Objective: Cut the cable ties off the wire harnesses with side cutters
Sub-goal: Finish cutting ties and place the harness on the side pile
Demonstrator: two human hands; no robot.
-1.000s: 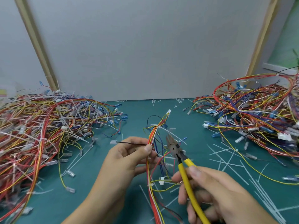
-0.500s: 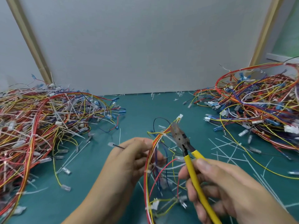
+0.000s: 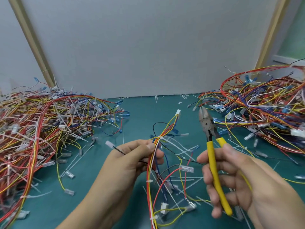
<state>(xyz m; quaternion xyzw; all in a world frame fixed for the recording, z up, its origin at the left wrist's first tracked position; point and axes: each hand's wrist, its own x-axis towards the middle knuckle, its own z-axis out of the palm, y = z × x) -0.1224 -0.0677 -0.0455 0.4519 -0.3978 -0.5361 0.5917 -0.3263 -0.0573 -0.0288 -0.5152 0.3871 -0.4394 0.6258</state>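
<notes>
My left hand (image 3: 132, 160) pinches a wire harness (image 3: 151, 171) of red, yellow, orange and white wires in the middle of the view. A white cable tie (image 3: 162, 138) wraps the bundle just above my thumb, and another white tie (image 3: 149, 181) sits lower down. The harness ends in a white connector (image 3: 178, 112) at the top. My right hand (image 3: 244, 180) grips the yellow-handled side cutters (image 3: 212, 156). Their grey jaws (image 3: 202, 115) point up and stand slightly apart, to the right of the harness and clear of it.
A large heap of harnesses (image 3: 41, 128) fills the left side of the green mat (image 3: 140, 113). Another heap (image 3: 267, 109) lies at the right. Loose cut white ties (image 3: 79, 156) litter the mat around my hands. A grey panel (image 3: 148, 47) stands behind.
The side cutters have drawn away to the right of the harness, jaws now clear of the wires. My left hand still holds the bundle, raised a little.
</notes>
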